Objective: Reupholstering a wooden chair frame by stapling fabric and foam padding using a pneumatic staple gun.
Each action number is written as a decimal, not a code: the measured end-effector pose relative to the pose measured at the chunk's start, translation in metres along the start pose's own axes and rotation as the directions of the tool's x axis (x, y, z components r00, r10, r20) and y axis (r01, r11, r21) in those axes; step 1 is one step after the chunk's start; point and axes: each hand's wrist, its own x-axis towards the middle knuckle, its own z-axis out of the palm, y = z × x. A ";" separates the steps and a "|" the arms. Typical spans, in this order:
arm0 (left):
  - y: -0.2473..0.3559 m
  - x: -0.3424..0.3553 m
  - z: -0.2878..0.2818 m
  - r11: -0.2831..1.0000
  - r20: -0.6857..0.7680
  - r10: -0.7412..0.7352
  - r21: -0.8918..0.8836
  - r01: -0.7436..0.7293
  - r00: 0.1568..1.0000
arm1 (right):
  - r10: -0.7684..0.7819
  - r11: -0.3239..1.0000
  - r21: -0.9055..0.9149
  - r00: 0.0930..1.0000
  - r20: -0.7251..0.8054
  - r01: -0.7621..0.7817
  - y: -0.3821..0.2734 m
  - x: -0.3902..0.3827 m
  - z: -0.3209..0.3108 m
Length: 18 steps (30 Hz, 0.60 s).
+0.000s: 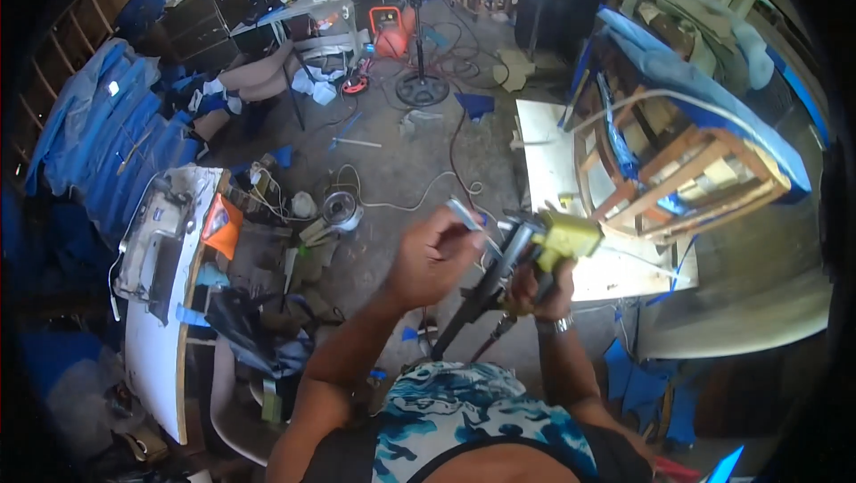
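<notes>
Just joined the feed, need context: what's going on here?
A person holds a yellow-green pneumatic nail gun in the right hand, its magazine slanting down toward the body. The left hand pinches a small pale strip near the tool; too blurred to say what it is. To the right, a wooden furniture frame with blue covering rests on a white board, apart from both hands.

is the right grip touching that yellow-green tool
Touching. The head view shows it: the right grip is closed around the yellow-green tool just under its boxy body, with no gap between them.
</notes>
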 end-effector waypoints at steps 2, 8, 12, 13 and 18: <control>-0.010 0.022 0.002 0.999 0.132 -0.050 -0.013 0.052 0.990 | -0.067 0.998 -0.024 0.997 -0.044 0.066 -0.003 0.004 -0.010; -0.042 0.095 0.034 0.980 0.615 -0.052 0.183 -0.079 0.787 | -0.320 0.947 -0.101 0.930 -0.178 0.306 -0.022 -0.003 -0.044; -0.057 0.135 0.075 0.997 0.689 -0.080 0.055 0.059 0.720 | -0.424 0.906 -0.059 0.896 -0.130 0.420 -0.054 0.003 -0.062; -0.063 0.139 0.080 0.996 0.703 -0.084 0.056 0.062 0.706 | -0.457 0.862 0.124 0.860 -0.229 0.491 -0.056 0.000 -0.073; -0.098 0.145 0.069 0.995 0.781 -0.041 0.089 -0.046 0.623 | -0.636 0.746 0.071 0.741 -0.217 0.662 -0.118 -0.012 -0.099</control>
